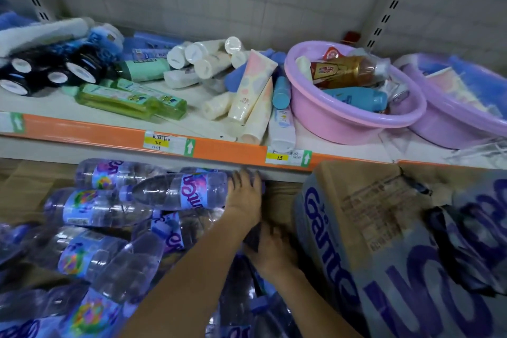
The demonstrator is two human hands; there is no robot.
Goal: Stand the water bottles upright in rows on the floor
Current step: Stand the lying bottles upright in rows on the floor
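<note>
Several clear water bottles (90,252) with purple-blue labels lie on their sides in a loose pile under the shelf, at the left and the bottom. My left hand (244,195) reaches up from the bottom middle and grips the base of the topmost bottle (178,192), which lies level with its cap pointing left. My right hand (274,252) is lower, between the pile and a cardboard box. Its fingers curl round the dark end of another bottle (252,240), most of which is hidden under my left forearm.
A torn cardboard water case (384,228) with purple print fills the right side. The orange-edged shelf (219,151) hangs directly above the pile, loaded with tubes, green bottles and two pink basins (329,118). Brown cardboard lies behind the bottles.
</note>
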